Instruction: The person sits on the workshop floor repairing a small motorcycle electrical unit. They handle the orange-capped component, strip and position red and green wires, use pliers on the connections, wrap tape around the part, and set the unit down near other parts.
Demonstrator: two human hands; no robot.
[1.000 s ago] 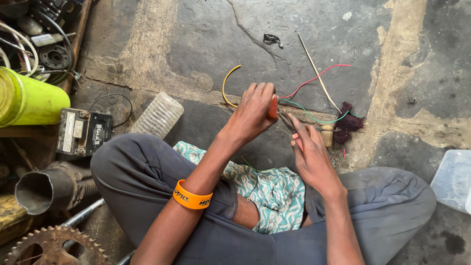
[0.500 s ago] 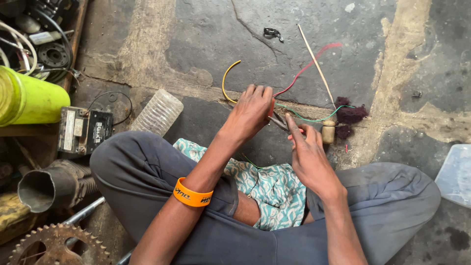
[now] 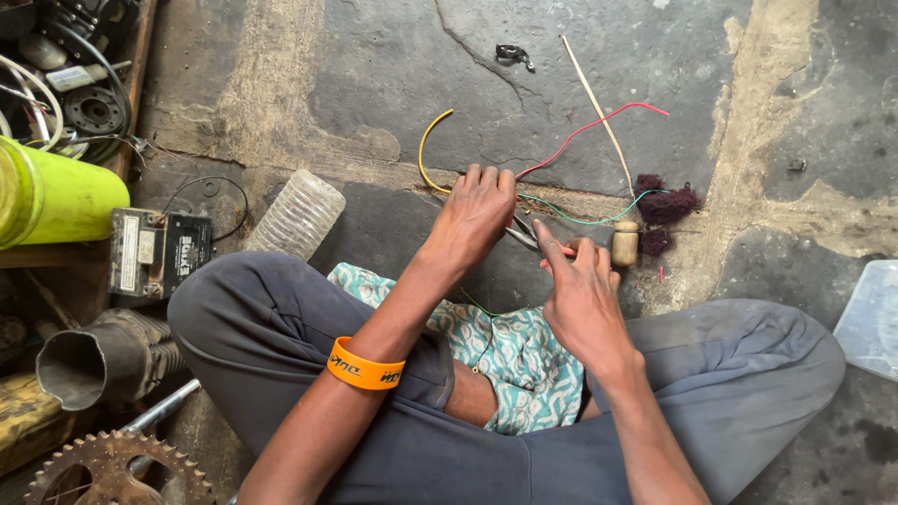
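Note:
I sit cross-legged on a cracked concrete floor. My left hand (image 3: 477, 210), with an orange band on its wrist, is curled down over a bundle of wires on the floor: a yellow wire (image 3: 426, 150), a red wire (image 3: 599, 123) and a green wire (image 3: 580, 221) fan out from under it. My right hand (image 3: 582, 297) grips red-handled pliers (image 3: 533, 238), whose metal jaws point toward my left fingers. What the jaws touch is hidden by my left hand.
A small tan cylinder (image 3: 625, 243) and maroon thread tufts (image 3: 669, 204) lie right of the hands. A thin stick (image 3: 599, 108) and black clip (image 3: 513, 54) lie beyond. At left: clear bottle (image 3: 299, 215), battery (image 3: 159, 252), lime canister (image 3: 56, 196), pipe (image 3: 94, 360), sprocket (image 3: 112, 472).
The red wire and the stick have swung about on the floor. My right hand has drawn back slightly toward me with the pliers; my left hand stays on the wires.

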